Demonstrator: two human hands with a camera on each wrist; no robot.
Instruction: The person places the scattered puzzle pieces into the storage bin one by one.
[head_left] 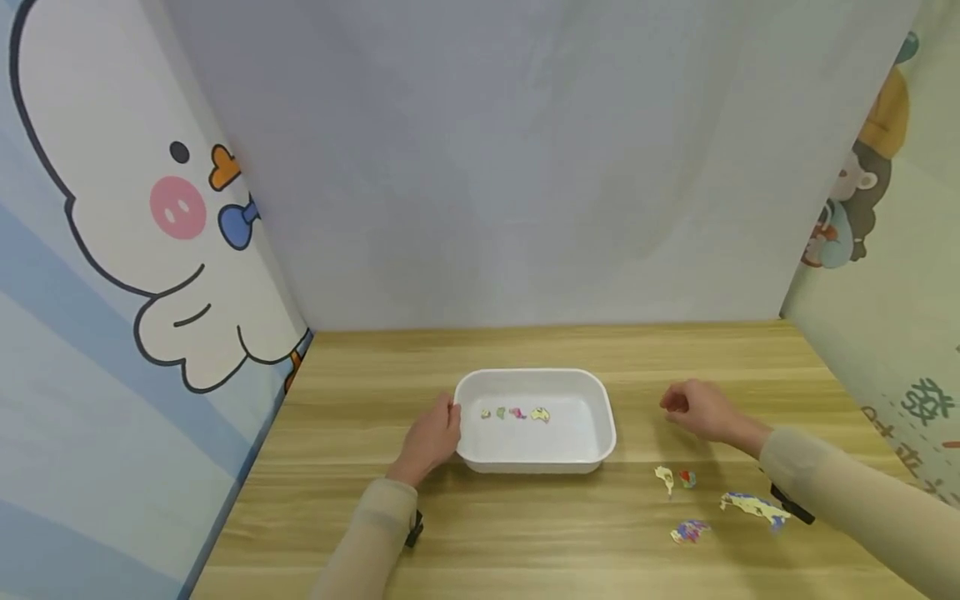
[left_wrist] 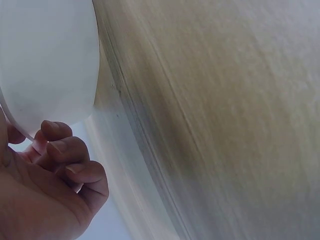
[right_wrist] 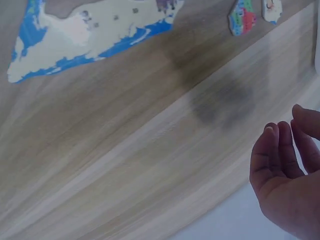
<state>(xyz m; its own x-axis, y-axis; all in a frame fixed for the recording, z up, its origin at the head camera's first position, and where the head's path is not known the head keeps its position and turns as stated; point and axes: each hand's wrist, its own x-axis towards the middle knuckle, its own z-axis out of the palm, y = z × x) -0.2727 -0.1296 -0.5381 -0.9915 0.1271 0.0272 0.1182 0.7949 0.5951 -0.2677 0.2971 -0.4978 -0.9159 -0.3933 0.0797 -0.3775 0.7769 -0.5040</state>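
Observation:
My left hand [head_left: 430, 439] grips the left rim of a white rectangular tray [head_left: 536, 467], its thumb at the inside edge. In the left wrist view the curled fingers [left_wrist: 70, 147] hold the tray wall [left_wrist: 50, 60]. Inside the tray lies a row of several small colourful flat pieces, among them a yellowish one [head_left: 540, 414] and a pink one [head_left: 517, 412]. My right hand [head_left: 705, 410] hovers over the table right of the tray, fingers loosely bent. The right wrist view shows thumb and fingers [right_wrist: 270, 150] apart, nothing visible between them.
On the wooden table [head_left: 375, 358], near the right forearm, lie a long cream-and-blue piece [head_left: 753, 507], a purple-and-red piece [head_left: 690, 531], a cream piece [head_left: 664, 478] and a small red-green piece [head_left: 687, 478]. A grey curtain [head_left: 487, 167] stands behind the table; printed cloths hang on both sides.

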